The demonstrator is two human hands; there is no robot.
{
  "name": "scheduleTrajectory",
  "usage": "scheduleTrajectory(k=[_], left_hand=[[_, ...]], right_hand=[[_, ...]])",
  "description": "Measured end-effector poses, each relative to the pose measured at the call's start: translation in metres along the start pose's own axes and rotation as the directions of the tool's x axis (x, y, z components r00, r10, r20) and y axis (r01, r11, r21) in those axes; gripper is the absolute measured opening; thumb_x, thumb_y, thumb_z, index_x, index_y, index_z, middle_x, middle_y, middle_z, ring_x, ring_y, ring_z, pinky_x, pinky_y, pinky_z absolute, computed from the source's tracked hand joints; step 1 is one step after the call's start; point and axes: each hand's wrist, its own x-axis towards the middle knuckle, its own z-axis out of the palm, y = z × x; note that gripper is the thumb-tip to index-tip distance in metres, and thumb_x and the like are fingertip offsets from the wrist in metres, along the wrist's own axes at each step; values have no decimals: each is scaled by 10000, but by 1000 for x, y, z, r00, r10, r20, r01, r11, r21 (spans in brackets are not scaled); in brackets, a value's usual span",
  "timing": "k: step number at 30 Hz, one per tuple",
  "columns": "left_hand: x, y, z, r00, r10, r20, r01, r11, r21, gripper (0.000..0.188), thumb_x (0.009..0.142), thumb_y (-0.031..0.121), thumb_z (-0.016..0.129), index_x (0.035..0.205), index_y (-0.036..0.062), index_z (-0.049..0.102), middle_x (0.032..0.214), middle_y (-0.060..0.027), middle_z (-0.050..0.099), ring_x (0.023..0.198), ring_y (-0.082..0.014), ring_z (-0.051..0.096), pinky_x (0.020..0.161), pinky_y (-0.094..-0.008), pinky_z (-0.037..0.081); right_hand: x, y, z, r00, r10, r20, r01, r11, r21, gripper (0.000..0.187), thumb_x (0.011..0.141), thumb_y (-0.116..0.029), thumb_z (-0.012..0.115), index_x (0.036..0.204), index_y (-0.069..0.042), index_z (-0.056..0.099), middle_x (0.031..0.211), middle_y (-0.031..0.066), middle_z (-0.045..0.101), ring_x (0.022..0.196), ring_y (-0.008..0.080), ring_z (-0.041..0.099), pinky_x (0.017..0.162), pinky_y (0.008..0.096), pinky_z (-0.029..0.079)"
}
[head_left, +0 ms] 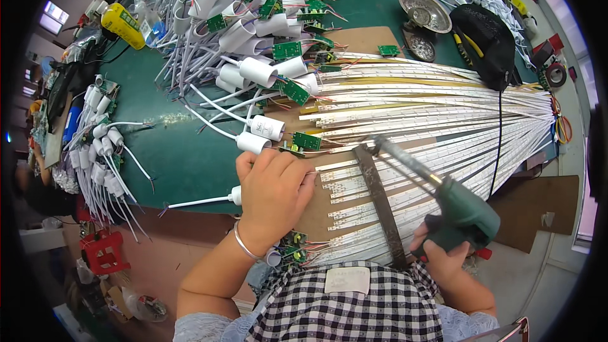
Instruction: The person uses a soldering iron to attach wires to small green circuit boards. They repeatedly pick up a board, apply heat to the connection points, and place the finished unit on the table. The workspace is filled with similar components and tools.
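My right hand grips the handle of a green soldering gun, its tip pointing up and left above a fan of white LED strips. A dark flat metal bar lies across the nearer strips. My left hand is closed at the strips' left ends, fingertips pressed together; what they pinch is hidden. Just beyond it are a white tube cap with a cable and a small green circuit board with thin wires. Another white cap partly shows left of my hand.
A large heap of wired white caps covers the far left of the green table. A smaller bunch hangs over its left edge. Far right are a metal dish, a black mesh item and a black cord. A yellow bottle stands far left.
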Motion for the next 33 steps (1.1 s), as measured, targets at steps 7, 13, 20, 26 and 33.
scheduleTrajectory(k=[7, 13, 20, 26, 33], left_hand=[[1, -8, 2, 1000, -12, -8, 12, 999, -53, 109, 706, 125, 729, 781, 122, 650, 712, 17, 611, 725, -187, 541, 760, -363, 299], [3, -7, 5, 1000, 17, -16, -17, 1000, 1, 128, 682, 116, 728, 759, 128, 627, 734, 10, 599, 753, -189, 539, 767, -373, 298], [3, 0, 3, 999, -23, -36, 23, 1000, -4, 137, 669, 139, 725, 755, 138, 619, 802, 20, 572, 859, -201, 508, 820, -393, 282], [1, -1, 5, 999, -20, -25, 21, 998, 61, 125, 665, 150, 724, 736, 149, 622, 863, 23, 533, 933, -207, 468, 836, -404, 262], [2, -4, 6, 999, -36, -12, 37, 999, 33, 124, 657, 160, 727, 719, 155, 620, 843, 23, 519, 915, -208, 463, 825, -401, 260]], right_hand=[[-1, 1, 5, 1000, -20, 0, 20, 982, 189, 491, 811, -245, 661, 1136, 72, 476, 924, 196, 608, 697, 267, 646, 606, 375, 558], [-2, 2, 5, 998, 59, 29, -63, 985, 163, 472, 818, -223, 638, 1150, 67, 470, 956, 207, 615, 689, 272, 654, 621, 379, 562], [-2, 3, -2, 964, -121, 236, 167, 968, -186, 495, 857, -169, 569, 1272, 57, 423, 971, 167, 631, 808, 223, 645, 714, 328, 530], [-1, -16, 3, 953, 61, 297, 16, 969, -247, 407, 891, -124, 490, 1280, -3, 477, 897, 81, 630, 825, 154, 601, 714, 286, 469], [1, -14, 19, 951, -110, 289, 214, 907, -362, 302, 784, -33, 622, 1083, 8, 606, 869, 99, 655, 738, 218, 666, 658, 332, 532]])
